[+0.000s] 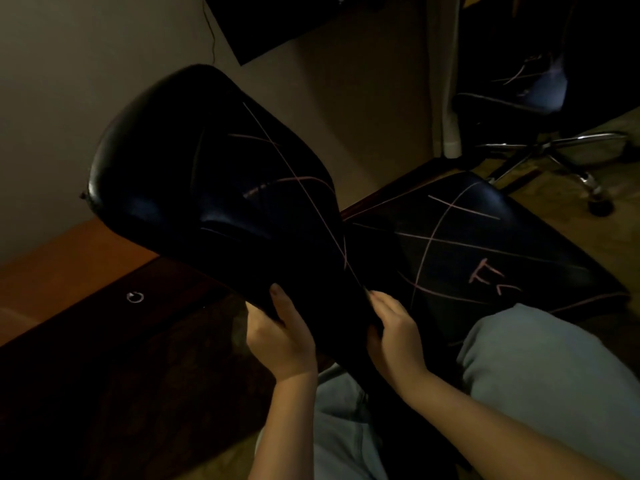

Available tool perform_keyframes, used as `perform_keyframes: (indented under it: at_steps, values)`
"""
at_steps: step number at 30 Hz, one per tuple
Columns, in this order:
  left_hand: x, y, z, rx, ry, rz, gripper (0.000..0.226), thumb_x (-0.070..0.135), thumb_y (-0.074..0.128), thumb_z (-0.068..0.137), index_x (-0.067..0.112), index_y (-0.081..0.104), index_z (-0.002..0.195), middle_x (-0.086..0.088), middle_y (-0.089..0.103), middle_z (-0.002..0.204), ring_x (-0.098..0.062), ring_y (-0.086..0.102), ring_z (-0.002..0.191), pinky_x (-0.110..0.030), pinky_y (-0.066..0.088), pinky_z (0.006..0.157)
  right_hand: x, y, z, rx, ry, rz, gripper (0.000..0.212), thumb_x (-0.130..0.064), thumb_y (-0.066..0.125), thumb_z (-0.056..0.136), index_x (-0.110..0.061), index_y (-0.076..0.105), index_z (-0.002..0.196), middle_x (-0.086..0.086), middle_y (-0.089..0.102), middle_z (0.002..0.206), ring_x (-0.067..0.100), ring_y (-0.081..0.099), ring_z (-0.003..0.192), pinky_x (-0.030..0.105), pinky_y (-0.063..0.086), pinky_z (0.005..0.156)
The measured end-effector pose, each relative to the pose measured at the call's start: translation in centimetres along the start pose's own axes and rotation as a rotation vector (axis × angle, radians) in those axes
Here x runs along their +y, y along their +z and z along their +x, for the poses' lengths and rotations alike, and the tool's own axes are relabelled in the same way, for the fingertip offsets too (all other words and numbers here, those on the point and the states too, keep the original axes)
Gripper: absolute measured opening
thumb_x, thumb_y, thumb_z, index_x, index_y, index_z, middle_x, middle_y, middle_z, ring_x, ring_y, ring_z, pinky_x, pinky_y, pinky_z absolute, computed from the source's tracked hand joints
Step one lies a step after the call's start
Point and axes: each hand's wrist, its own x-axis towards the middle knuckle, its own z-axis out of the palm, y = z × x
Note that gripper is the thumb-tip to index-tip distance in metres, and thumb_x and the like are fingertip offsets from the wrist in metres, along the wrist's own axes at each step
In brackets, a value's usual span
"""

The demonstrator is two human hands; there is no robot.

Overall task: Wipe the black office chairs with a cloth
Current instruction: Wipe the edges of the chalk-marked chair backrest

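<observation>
Hands both gripped: left hand (281,341) and right hand (396,336) clasped the glossy black leather chair backrest (207,174); wiping pink lines (298,176) above them likely needed one freed.

- Our left hand (280,337) grips one edge of the black chair back (214,174), thumb laid up across its front face, fingers hidden behind it.
- Our right hand (394,336) holds the opposite edge, fingers lying along the front, thumb hooked round the side.
- Our left forearm (287,427) rises almost straight from the bottom of view.
- Our right forearm (485,424) slants in from the lower right.
- Both forearms are bare; our hands sit about level, apart.
</observation>
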Motion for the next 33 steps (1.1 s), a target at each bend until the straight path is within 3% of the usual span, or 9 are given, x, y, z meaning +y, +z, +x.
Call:
perform_keyframes:
  at_steps: [5,9,13,17,20,24,27,30,33]
  values:
    - [0.3,-0.1,0.2,-0.012,-0.010,0.031,0.092,0.078,0.018,0.086,0.005,0.056,0.128,-0.010,0.066,0.112,-0.022,0.061,0.099,-0.028,0.041,0.080,-4.6,0.8,0.4,0.086,-0.192,0.052,0.066,0.021,0.056,0.079,-0.006,0.043,0.139,0.001,0.048,0.139,0.012,0.042,0.134,0.012,0.026,0.111]
    - [0.2,0.0,0.5,-0.050,0.022,0.089,0.097,0.077,0.016,0.087,-0.002,0.056,0.127,-0.024,0.065,0.115,-0.040,0.064,0.101,-0.031,0.043,0.081,-7.3,0.1,1.6,-0.041,-0.392,0.151,0.072,0.015,0.051,0.075,-0.008,0.041,0.143,0.002,0.044,0.147,0.012,0.034,0.141,0.029,0.030,0.115]
    - [0.4,0.0,0.4,-0.039,0.046,0.075,0.091,0.073,0.018,0.090,-0.003,0.058,0.122,-0.022,0.067,0.110,-0.038,0.066,0.096,-0.028,0.041,0.078,-6.3,0.0,1.4,-0.117,-0.369,0.125,0.076,-0.004,0.049,0.079,-0.022,0.028,0.149,-0.007,0.032,0.154,0.012,0.023,0.146,0.042,0.018,0.120]
    - [0.6,0.0,0.1,-0.017,0.038,0.048,0.089,0.073,0.019,0.089,-0.001,0.059,0.119,-0.019,0.068,0.104,-0.029,0.065,0.091,-0.028,0.041,0.075,-3.6,0.1,0.4,-0.140,-0.261,0.144,0.075,-0.002,0.050,0.085,-0.029,0.024,0.150,-0.010,0.028,0.156,0.008,0.022,0.145,0.035,0.023,0.119]
    - [0.5,-0.1,0.1,-0.003,0.023,0.020,0.087,0.074,0.020,0.088,0.002,0.059,0.118,-0.008,0.066,0.098,-0.015,0.058,0.086,-0.026,0.040,0.072,-0.4,-0.5,0.6,-0.190,-0.029,0.129,0.076,0.002,0.059,0.088,-0.035,0.026,0.146,-0.013,0.034,0.150,-0.005,0.030,0.137,0.022,0.029,0.115]
    - [0.6,0.0,0.1,0.008,0.007,-0.004,0.084,0.075,0.021,0.088,0.006,0.059,0.119,0.003,0.062,0.097,-0.009,0.055,0.085,-0.020,0.040,0.068,1.3,-1.2,1.6,-0.279,0.215,0.195,0.063,-0.002,0.060,0.091,-0.031,0.035,0.141,-0.002,0.047,0.143,0.008,0.042,0.133,0.034,0.031,0.115]
    - [0.5,0.0,0.1,0.004,0.012,0.004,0.082,0.073,0.021,0.089,0.005,0.058,0.117,0.007,0.058,0.093,-0.010,0.055,0.082,-0.026,0.040,0.070,0.6,-1.0,1.6,-0.286,0.204,0.121,0.071,0.012,0.052,0.087,-0.022,0.034,0.146,0.004,0.043,0.148,0.019,0.040,0.136,0.021,0.030,0.110]
    - [0.2,-0.1,0.1,-0.010,0.007,0.005,0.084,0.074,0.022,0.089,0.005,0.058,0.119,-0.006,0.066,0.097,-0.022,0.063,0.086,-0.030,0.045,0.072,-1.1,-0.9,1.2,-0.188,0.136,0.215,0.070,0.010,0.054,0.089,-0.029,0.035,0.143,-0.006,0.045,0.144,0.008,0.041,0.135,0.025,0.031,0.114]
    - [0.3,-0.1,0.2,-0.015,-0.003,0.026,0.090,0.076,0.020,0.088,0.003,0.056,0.126,-0.018,0.067,0.111,-0.034,0.064,0.099,-0.032,0.046,0.080,-3.5,-1.1,1.3,-0.112,-0.069,0.236,0.072,0.017,0.053,0.083,-0.023,0.040,0.141,-0.012,0.045,0.141,-0.002,0.038,0.135,0.023,0.032,0.114]
